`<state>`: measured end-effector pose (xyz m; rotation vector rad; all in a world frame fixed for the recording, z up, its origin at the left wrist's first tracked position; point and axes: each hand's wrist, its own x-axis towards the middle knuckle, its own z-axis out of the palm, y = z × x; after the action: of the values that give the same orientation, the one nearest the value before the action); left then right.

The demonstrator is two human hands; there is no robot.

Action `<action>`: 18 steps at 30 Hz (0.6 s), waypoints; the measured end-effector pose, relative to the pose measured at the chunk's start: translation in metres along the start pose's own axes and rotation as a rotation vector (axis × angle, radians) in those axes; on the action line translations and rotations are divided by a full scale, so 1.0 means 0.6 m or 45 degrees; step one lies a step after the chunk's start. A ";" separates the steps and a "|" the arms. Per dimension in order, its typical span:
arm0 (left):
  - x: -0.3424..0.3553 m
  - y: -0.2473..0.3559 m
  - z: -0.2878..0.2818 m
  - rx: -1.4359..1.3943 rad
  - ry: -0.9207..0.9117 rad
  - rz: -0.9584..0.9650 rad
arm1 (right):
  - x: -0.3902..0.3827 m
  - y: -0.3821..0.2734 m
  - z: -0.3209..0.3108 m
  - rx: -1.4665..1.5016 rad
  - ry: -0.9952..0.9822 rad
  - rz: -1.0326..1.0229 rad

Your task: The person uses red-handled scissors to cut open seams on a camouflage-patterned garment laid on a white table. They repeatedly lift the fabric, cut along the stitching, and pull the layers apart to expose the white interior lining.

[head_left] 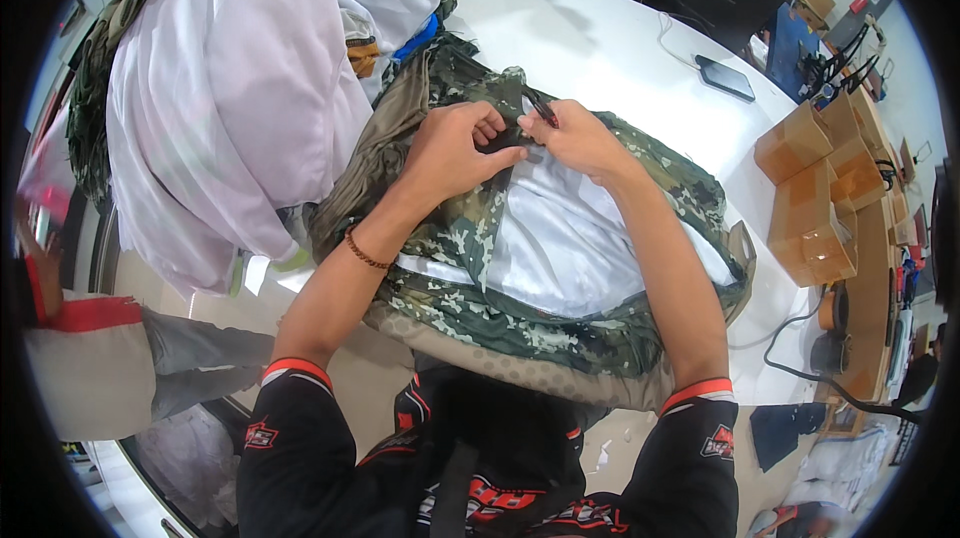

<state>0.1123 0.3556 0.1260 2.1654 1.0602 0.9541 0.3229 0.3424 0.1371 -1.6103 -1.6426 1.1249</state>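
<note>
A camouflage garment (460, 228) with white lining (560, 238) lies bunched on the table in front of me. My left hand (455, 150) rests at its upper part, fingers half curled and thumb held apart from them; dark cloth shows in the gap. Close beside it, my right hand (580, 143) is closed round a slim black tool (541, 108) with a touch of red, whose tip points away from me over the cloth. The fingers partly cover the tool, so its exact kind cannot be told. Brown cloth (520, 363) with a dotted pattern lies under the garment's near edge.
A tall heap of white cloth (230, 98) stands on the left. On the white table (610, 28), a phone (725, 78) lies at the far right, near cardboard boxes (812, 223). A black cable (800, 368) curves along the right edge. Another person (130, 358) is at left.
</note>
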 end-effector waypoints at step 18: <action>-0.005 0.011 0.007 0.013 0.231 0.370 | -0.049 -0.030 -0.053 0.315 -0.384 0.057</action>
<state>0.1172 0.3487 0.1270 2.3176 0.8438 1.2990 0.3442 0.3206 0.1726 -1.3757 -1.5780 1.5898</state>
